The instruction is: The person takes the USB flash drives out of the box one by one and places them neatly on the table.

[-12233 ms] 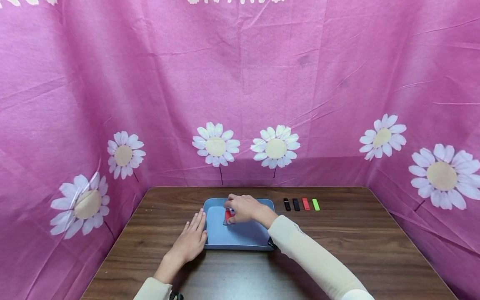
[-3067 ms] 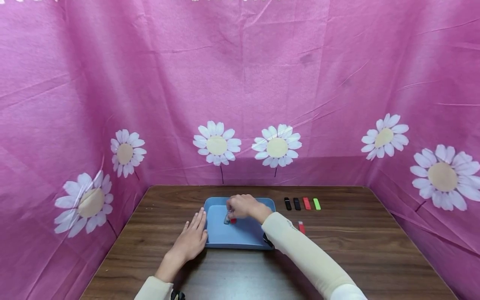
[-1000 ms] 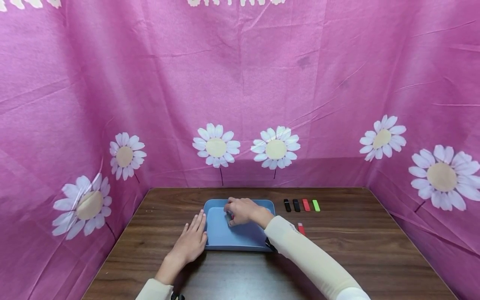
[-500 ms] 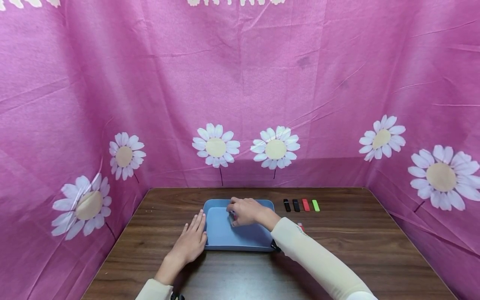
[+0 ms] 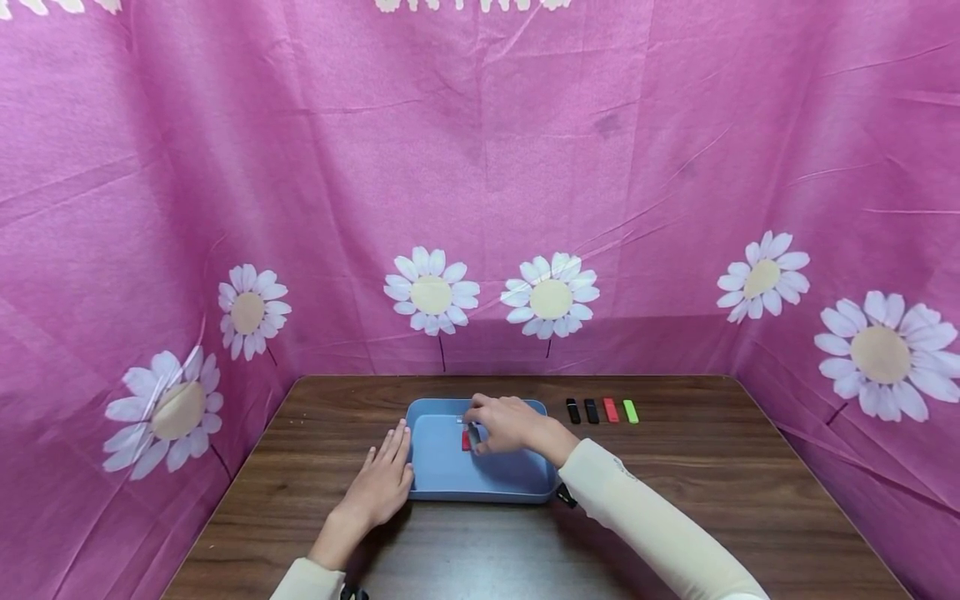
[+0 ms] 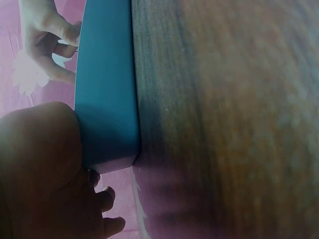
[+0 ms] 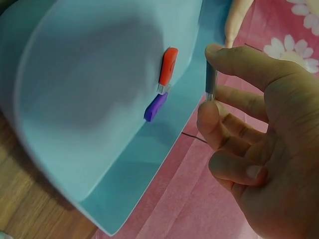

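Two hands of mine are at work on a brown wooden table (image 5: 675,500), which is closed in on three sides by a pink cloth (image 5: 525,167) printed with white daisies. Largest on the table is a blue tray (image 5: 450,479), lying at the middle, a little toward the far edge. My left hand (image 5: 381,483) lies flat on the wood with straight fingers against the tray's left wall; it holds nothing, and the left wrist view shows my palm pressed to that blue side (image 6: 107,99).

My right hand (image 5: 510,423) is over the far part of the tray, arm in a cream sleeve (image 5: 645,525) coming from the near right. Its thumb and forefinger pinch a small dark stick with a metal end (image 7: 211,82), held upright just above the tray's floor; the other fingers are loosely curled.

Inside the tray, close to the stick I hold, a red stick (image 7: 168,69) and a purple stick (image 7: 155,107) lie on the floor, end to end and nearly touching.

Well to the right of the tray, near the far edge, four small caps lie side by side in a row: black (image 5: 573,411), black (image 5: 592,411), red (image 5: 611,410) and green (image 5: 630,411).
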### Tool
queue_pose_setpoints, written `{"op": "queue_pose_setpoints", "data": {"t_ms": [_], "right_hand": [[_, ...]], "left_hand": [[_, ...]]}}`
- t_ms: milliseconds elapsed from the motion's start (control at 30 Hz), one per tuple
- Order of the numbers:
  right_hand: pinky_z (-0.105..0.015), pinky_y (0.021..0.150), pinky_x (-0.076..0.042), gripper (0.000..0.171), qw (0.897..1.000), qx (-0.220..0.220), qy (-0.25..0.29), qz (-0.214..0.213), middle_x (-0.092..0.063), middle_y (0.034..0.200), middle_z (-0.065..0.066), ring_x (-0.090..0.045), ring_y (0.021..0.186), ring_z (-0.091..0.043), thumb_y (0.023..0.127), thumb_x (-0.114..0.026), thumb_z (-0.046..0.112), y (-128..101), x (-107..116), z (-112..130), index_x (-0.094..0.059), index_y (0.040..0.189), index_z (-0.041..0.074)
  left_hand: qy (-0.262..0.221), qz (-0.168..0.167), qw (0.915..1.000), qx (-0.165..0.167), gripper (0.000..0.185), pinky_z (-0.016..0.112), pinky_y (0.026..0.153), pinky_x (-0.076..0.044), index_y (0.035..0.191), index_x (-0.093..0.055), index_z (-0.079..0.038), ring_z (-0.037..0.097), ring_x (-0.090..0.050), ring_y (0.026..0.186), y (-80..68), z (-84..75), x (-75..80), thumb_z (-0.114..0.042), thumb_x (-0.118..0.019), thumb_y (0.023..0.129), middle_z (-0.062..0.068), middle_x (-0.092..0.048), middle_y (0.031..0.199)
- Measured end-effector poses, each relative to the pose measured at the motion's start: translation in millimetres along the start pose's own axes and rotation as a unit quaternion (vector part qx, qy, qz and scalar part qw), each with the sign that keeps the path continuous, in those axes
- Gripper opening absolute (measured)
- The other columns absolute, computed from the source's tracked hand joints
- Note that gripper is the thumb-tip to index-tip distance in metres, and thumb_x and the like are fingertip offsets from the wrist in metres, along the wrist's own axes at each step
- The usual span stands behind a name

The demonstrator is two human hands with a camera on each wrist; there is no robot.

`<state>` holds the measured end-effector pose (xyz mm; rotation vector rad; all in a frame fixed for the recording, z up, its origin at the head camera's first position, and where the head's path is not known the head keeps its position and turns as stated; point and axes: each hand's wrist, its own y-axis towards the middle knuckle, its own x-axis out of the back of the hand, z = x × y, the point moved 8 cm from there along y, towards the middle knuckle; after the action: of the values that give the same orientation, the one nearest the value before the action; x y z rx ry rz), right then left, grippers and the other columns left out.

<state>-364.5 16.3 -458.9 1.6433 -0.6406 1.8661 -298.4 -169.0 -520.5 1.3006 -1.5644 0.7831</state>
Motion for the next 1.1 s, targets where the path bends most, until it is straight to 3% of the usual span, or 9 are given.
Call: {"op": "queue_pose_setpoints", "data": {"t_ms": [300,633,900,1100], "right_hand": [[-0.022,0.062,-0.046,0.051,1.000,-0.009,0.009,-0.001,-0.064,0.129,-0.002,-0.053,0.070,-0.009,0.090,-0.086,0.036,-11,2,-7,-0.073,0.135,0.017],[-0.027,0.070,-0.054,0.050,1.000,-0.016,-0.001,-0.013,-0.064,0.131,-0.003,-0.055,0.074,-0.010,0.090,-0.086,0.036,-25,7,-15,-0.073,0.135,0.016],[-0.024,0.059,-0.045,0.049,0.999,-0.031,0.006,-0.017,-0.063,0.131,-0.002,-0.051,0.064,-0.009,0.091,-0.085,0.036,-40,12,-27,-0.073,0.135,0.018],[-0.025,0.059,-0.045,0.050,0.999,-0.037,0.006,-0.023,-0.063,0.133,-0.002,-0.050,0.063,-0.009,0.091,-0.084,0.035,-52,17,-35,-0.073,0.136,0.017]], "left_hand": [[0.001,0.002,1.0000,0.000,0.059,0.069,0.128,-0.025,0.164,-0.031,0.006,0.044,-0.027,0.162,-0.1,0.6,-0.5,-0.019,-0.045,0.112,0.021,-0.023,0.177],[0.001,0.008,1.0000,0.003,0.060,0.068,0.129,-0.024,0.165,-0.029,0.006,0.043,-0.026,0.163,1.5,0.9,0.0,-0.020,-0.044,0.113,0.020,-0.021,0.177],[-0.005,0.010,0.9999,0.003,0.060,0.069,0.128,-0.024,0.165,-0.030,0.006,0.043,-0.025,0.163,0.0,0.1,-0.2,-0.020,-0.044,0.112,0.020,-0.021,0.177],[-0.005,0.010,0.9999,0.003,0.060,0.069,0.128,-0.023,0.165,-0.030,0.006,0.043,-0.025,0.163,0.4,0.3,-0.2,-0.019,-0.045,0.112,0.019,-0.020,0.178]]}}
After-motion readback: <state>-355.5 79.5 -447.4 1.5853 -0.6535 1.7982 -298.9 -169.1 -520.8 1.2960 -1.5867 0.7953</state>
